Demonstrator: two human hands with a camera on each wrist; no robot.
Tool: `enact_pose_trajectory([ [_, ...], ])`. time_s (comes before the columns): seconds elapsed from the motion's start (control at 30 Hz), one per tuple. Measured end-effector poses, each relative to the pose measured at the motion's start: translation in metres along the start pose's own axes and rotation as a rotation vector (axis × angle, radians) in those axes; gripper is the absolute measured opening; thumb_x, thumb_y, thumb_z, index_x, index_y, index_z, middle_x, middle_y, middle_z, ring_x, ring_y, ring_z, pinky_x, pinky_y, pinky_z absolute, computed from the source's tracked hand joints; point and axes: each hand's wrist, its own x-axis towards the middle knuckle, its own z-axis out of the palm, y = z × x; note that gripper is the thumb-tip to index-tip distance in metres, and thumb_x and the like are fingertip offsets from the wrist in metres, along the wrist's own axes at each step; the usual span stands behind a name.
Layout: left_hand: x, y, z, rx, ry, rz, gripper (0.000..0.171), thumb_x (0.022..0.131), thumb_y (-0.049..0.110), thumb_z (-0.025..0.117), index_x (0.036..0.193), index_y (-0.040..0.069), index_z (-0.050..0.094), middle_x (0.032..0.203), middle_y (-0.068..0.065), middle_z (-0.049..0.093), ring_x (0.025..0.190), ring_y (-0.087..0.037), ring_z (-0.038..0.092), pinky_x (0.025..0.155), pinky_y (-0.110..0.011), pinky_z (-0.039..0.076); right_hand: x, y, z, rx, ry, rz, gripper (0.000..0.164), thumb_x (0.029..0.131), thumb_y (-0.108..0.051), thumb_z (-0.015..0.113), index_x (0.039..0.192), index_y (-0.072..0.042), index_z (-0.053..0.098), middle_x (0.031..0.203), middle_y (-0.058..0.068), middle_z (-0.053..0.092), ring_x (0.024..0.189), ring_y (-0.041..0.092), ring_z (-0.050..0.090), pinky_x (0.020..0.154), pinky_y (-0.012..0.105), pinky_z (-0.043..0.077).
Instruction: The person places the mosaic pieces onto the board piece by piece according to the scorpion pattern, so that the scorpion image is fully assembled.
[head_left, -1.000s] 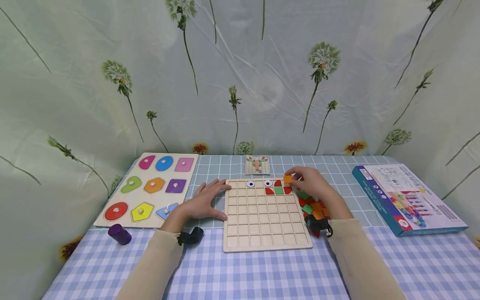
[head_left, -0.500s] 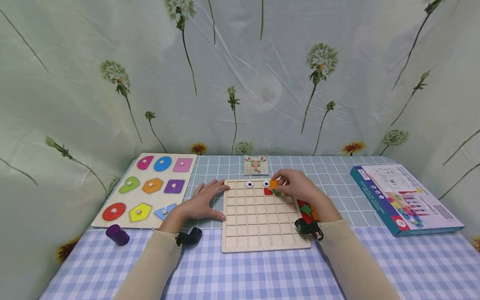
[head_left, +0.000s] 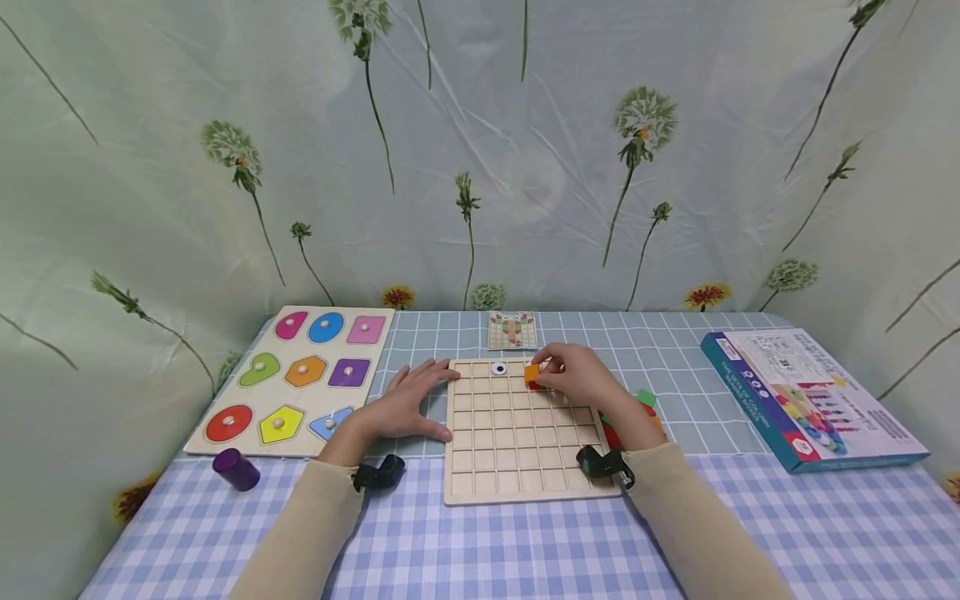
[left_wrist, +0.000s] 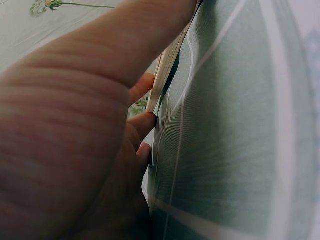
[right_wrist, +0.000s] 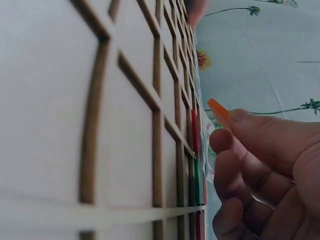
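My right hand (head_left: 581,375) pinches a square orange tile (head_left: 532,373) between thumb and index finger, over the upper part of a wooden grid board (head_left: 517,442). In the right wrist view the orange tile (right_wrist: 218,110) stands tilted, apart from the board's surface. A red tile (right_wrist: 195,130) and a green tile (right_wrist: 198,180) sit in the grid there. One eye tile (head_left: 498,368) shows in the top row; the hand hides the other. My left hand (head_left: 408,408) lies spread along the board's left edge, fingertips at the upper corner and thumb lower down.
Loose red, green and orange tiles (head_left: 647,400) lie right of the board, partly behind the right forearm. A small pattern card (head_left: 513,331) is behind it. On the left are a knob puzzle (head_left: 300,408) and a purple cylinder (head_left: 236,469); a flat box (head_left: 817,400) lies right.
My right hand has carried the orange tile leftward from the board's upper right corner, passing in front of the right eye tile. The left hand has stayed in place.
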Motion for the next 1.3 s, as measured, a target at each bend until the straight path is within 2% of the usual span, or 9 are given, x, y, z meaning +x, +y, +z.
enact_pose_trajectory([
  [0.33,0.0,0.0,0.0,-0.005,-0.002,0.001,0.094,0.072,0.049,0.087,0.15,0.021,0.042,0.167,-0.009,0.023,0.157,-0.036,0.01,0.123,-0.065,0.001,-0.001,-0.005,0.009,0.015,-0.017,-0.01,0.023,0.093,-0.015,0.07,0.115,-0.009,0.07,0.082,0.005,0.067,0.06,0.015,0.056,0.058,0.027,0.047],
  [0.9,0.0,0.001,-0.001,-0.009,-0.003,-0.002,0.094,0.072,0.049,0.087,0.15,0.021,0.042,0.167,-0.01,0.022,0.157,-0.036,0.009,0.123,-0.065,0.0,0.0,-0.001,0.013,-0.066,-0.007,-0.038,0.024,0.092,-0.021,0.072,0.116,-0.017,0.072,0.088,0.001,0.07,0.074,0.013,0.057,0.068,0.028,0.046],
  [1.3,0.0,0.001,-0.001,-0.01,-0.004,-0.008,0.094,0.072,0.049,0.086,0.15,0.021,0.042,0.167,-0.009,0.022,0.157,-0.036,0.009,0.122,-0.066,0.0,0.0,-0.001,0.013,-0.083,-0.043,-0.041,0.027,0.094,-0.023,0.07,0.121,-0.02,0.072,0.085,0.001,0.066,0.069,0.015,0.05,0.064,0.028,0.04],
])
